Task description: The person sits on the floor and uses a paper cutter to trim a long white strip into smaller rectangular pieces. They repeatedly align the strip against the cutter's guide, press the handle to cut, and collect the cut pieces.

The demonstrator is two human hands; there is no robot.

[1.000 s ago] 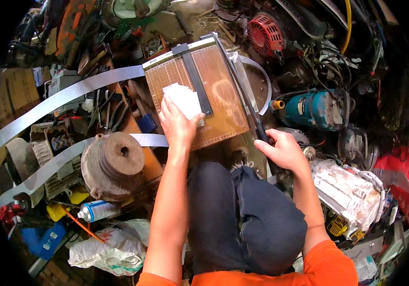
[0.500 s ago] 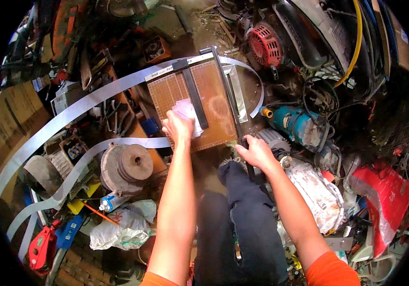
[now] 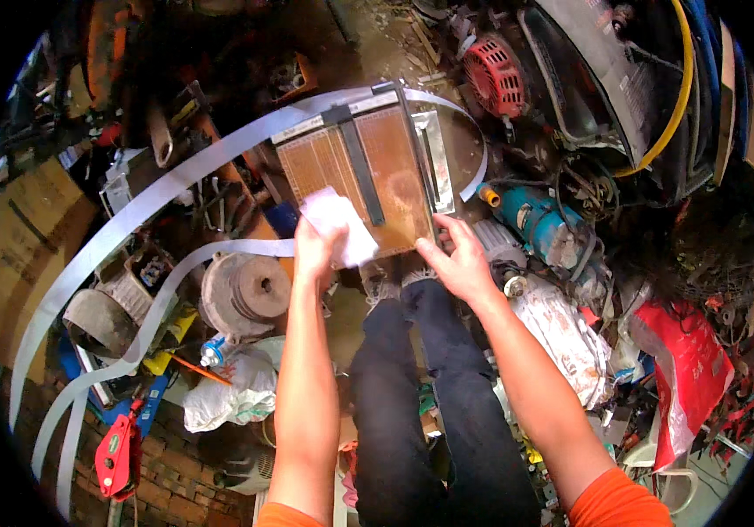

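Note:
A paper cutter (image 3: pixel 307 165) with a gridded brown board lies in front of me, a dark bar (image 3: pixel 360 171) running down its middle. Between the thumb and fingers of my left hand (image 3: pixel 313 253) is a small stack of white-pink paper (image 3: pixel 342 228), somewhat blurred, above the board's lower left part. My right hand (image 3: pixel 462 261) is at the board's lower right corner, thumb on the near edge and fingers along the side, closed on the cutter there. The blade arm (image 3: pixel 421 149) lies along the right edge.
Long pale strips (image 3: pixel 166 162) curve out to the left. A grooved grey pulley (image 3: pixel 250 290) and a white bag (image 3: pixel 235 391) sit left of my arm. On the right are a teal motor (image 3: pixel 542 227), a red starter cover (image 3: pixel 493 77) and a red sack (image 3: pixel 680 369).
My left hand has drawn the paper toward me and lifted it off the board. My right hand has shifted up from the blade arm's handle end to the board's corner.

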